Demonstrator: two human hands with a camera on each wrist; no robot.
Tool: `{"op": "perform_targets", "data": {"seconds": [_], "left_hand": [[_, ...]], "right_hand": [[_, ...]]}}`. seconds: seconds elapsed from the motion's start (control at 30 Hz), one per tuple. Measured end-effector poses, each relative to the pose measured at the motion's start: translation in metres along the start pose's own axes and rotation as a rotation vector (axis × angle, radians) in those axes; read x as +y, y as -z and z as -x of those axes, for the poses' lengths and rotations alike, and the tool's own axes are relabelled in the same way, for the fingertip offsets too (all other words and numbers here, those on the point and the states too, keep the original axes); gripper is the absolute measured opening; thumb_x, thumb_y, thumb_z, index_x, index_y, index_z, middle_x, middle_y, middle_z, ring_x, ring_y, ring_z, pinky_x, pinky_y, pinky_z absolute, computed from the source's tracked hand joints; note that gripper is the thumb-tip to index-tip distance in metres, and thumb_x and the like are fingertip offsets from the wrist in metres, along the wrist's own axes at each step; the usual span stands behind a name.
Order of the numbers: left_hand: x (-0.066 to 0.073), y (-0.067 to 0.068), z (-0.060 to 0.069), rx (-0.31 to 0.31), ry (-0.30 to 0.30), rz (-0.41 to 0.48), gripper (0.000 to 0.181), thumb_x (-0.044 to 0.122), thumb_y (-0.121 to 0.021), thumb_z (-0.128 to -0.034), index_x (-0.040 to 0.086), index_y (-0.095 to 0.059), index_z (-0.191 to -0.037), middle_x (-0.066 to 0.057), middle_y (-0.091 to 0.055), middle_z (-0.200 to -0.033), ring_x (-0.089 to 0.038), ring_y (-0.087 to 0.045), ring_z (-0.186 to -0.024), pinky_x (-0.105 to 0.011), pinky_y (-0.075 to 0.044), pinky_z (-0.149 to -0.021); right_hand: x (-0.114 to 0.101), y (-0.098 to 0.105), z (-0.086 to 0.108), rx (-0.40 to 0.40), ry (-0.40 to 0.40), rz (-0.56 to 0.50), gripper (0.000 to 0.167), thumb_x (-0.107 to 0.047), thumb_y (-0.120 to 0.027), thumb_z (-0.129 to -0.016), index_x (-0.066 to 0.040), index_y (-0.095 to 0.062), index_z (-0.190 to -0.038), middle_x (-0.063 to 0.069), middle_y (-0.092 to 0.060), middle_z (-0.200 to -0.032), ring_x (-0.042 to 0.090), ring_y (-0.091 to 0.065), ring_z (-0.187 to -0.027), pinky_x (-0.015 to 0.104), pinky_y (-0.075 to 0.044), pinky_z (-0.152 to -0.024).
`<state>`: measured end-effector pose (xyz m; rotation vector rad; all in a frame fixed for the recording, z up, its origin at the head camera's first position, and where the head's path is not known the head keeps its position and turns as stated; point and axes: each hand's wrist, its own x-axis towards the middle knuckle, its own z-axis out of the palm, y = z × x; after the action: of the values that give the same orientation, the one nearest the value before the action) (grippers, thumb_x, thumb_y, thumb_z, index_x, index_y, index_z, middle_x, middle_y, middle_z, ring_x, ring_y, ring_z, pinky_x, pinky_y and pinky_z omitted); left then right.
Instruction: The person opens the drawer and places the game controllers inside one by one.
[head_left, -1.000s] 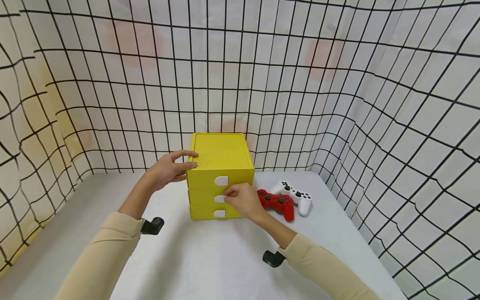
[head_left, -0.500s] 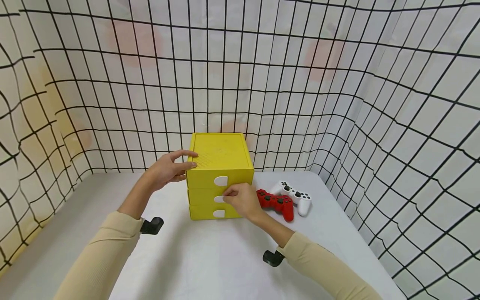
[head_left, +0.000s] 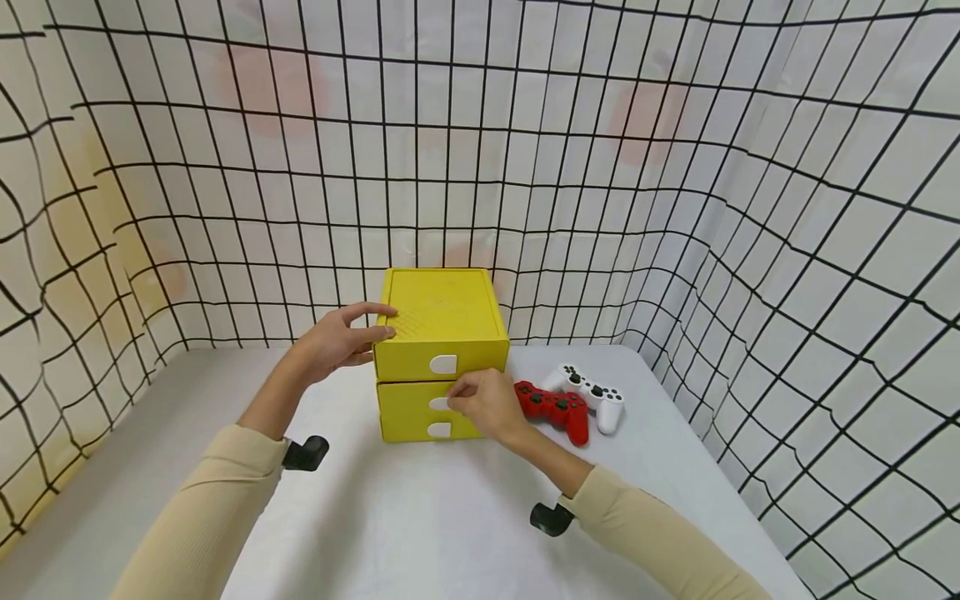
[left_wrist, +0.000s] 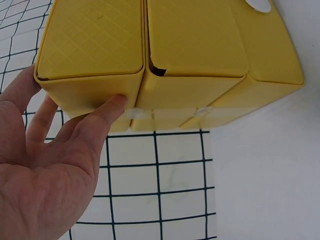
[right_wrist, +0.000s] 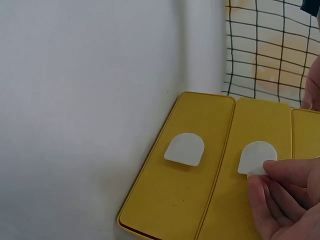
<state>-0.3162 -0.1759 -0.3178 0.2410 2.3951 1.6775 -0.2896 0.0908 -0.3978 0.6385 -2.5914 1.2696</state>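
Observation:
A yellow drawer box [head_left: 442, 304] with three stacked drawers stands on the table, white tabs on the drawer fronts. My left hand [head_left: 337, 342] rests at its upper left edge, two fingertips on the top and other fingers along the side. With thumb and fingers, my right hand [head_left: 487, 404] pinches the white tab [right_wrist: 256, 155] of the middle drawer [head_left: 405, 398]. A dark line shows between the top and middle drawers in the head view. In the left wrist view, a finger of the left hand [left_wrist: 55, 165] presses the box's side.
To the right of the box lie a red game controller [head_left: 555, 406] and a white game controller [head_left: 600, 396], touching or overlapping. A black wire grid [head_left: 450, 158] stands behind and on both sides of the white table [head_left: 420, 517].
A dark gap has appeared between the top and middle drawers, and the middle drawer sits slightly forward. Both hands have kept their places; the head view has shifted very slightly.

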Motion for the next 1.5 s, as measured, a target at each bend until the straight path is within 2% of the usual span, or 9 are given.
{"op": "perform_targets", "data": {"seconds": [0.13,0.33,0.43,0.57,0.67,0.9,1.13,1.37,1.5], "left_hand": [[0.000,0.000,-0.001,-0.004,-0.006,-0.010,0.052,0.032,-0.068,-0.0987,0.019,-0.052,-0.146,-0.006,-0.058,-0.114,-0.015,-0.056,-0.090,-0.022,-0.056,-0.085],[0.001,0.000,0.000,-0.008,0.000,-0.006,0.051,0.032,-0.068,-0.0991,0.019,-0.052,-0.146,-0.007,-0.059,-0.116,-0.015,-0.058,-0.091,-0.023,-0.057,-0.087],[0.002,0.000,0.000,-0.009,0.009,0.000,0.051,0.031,-0.068,-0.0991,0.019,-0.051,-0.146,-0.007,-0.060,-0.118,-0.015,-0.059,-0.093,-0.024,-0.057,-0.088],[0.002,0.000,0.001,-0.014,0.006,-0.001,0.052,0.031,-0.068,-0.0992,0.018,-0.051,-0.147,-0.009,-0.061,-0.122,-0.016,-0.061,-0.096,-0.025,-0.057,-0.091],[0.001,0.000,0.001,-0.022,-0.001,0.006,0.052,0.031,-0.067,-0.0993,0.018,-0.050,-0.147,-0.010,-0.061,-0.125,-0.015,-0.063,-0.097,-0.025,-0.057,-0.092],[0.000,0.001,0.000,-0.023,-0.001,0.003,0.053,0.031,-0.068,-0.0990,0.018,-0.051,-0.147,-0.008,-0.062,-0.125,-0.013,-0.063,-0.098,-0.027,-0.056,-0.095],[0.001,0.000,0.000,-0.018,0.006,-0.019,0.052,0.032,-0.066,-0.0999,0.018,-0.050,-0.147,-0.012,-0.061,-0.128,-0.017,-0.063,-0.101,-0.040,-0.053,-0.106],[0.002,0.000,0.001,-0.012,0.008,-0.032,0.051,0.032,-0.066,-0.1000,0.019,-0.050,-0.147,-0.012,-0.060,-0.129,-0.018,-0.063,-0.100,-0.035,-0.055,-0.102],[0.003,0.000,0.002,-0.013,0.007,-0.034,0.051,0.032,-0.066,-0.1002,0.019,-0.050,-0.147,-0.013,-0.059,-0.130,-0.019,-0.063,-0.101,-0.038,-0.054,-0.104]], "right_hand": [[-0.004,0.004,0.003,-0.040,-0.011,-0.022,0.005,-0.004,-0.079,-0.085,-0.006,-0.078,-0.081,0.003,-0.074,-0.073,0.010,-0.063,-0.060,0.022,-0.054,-0.055],[-0.009,0.008,0.010,-0.114,-0.029,-0.031,0.005,-0.001,-0.076,-0.086,-0.003,-0.077,-0.082,0.007,-0.075,-0.077,0.025,-0.070,-0.063,0.022,-0.056,-0.055],[-0.013,0.011,0.015,-0.153,-0.037,-0.006,0.005,-0.002,-0.076,-0.086,-0.004,-0.078,-0.082,0.007,-0.076,-0.078,0.023,-0.070,-0.064,0.022,-0.057,-0.056],[-0.017,0.014,0.020,-0.184,-0.022,0.031,0.005,-0.002,-0.076,-0.086,-0.003,-0.077,-0.081,0.007,-0.075,-0.075,0.014,-0.066,-0.058,0.022,-0.056,-0.054],[-0.021,0.016,0.024,-0.211,-0.018,0.040,0.007,-0.002,-0.076,-0.087,-0.003,-0.076,-0.080,0.009,-0.074,-0.073,0.014,-0.065,-0.054,0.023,-0.054,-0.052],[-0.028,0.019,0.036,-0.259,-0.011,0.027,0.006,0.000,-0.075,-0.087,-0.002,-0.076,-0.081,0.012,-0.075,-0.073,0.026,-0.070,-0.057,0.023,-0.054,-0.051],[-0.033,0.023,0.052,-0.275,0.011,0.055,0.007,-0.003,-0.075,-0.087,-0.003,-0.077,-0.081,0.006,-0.075,-0.072,0.011,-0.066,-0.054,0.022,-0.056,-0.053],[-0.038,0.026,0.064,-0.324,0.019,0.043,0.008,-0.001,-0.074,-0.089,-0.003,-0.077,-0.082,0.006,-0.074,-0.073,0.011,-0.066,-0.055,0.021,-0.057,-0.055],[-0.041,0.028,0.071,-0.355,0.014,0.045,0.007,-0.002,-0.073,-0.089,-0.004,-0.077,-0.083,0.002,-0.074,-0.073,0.008,-0.066,-0.055,0.021,-0.056,-0.055]]}}
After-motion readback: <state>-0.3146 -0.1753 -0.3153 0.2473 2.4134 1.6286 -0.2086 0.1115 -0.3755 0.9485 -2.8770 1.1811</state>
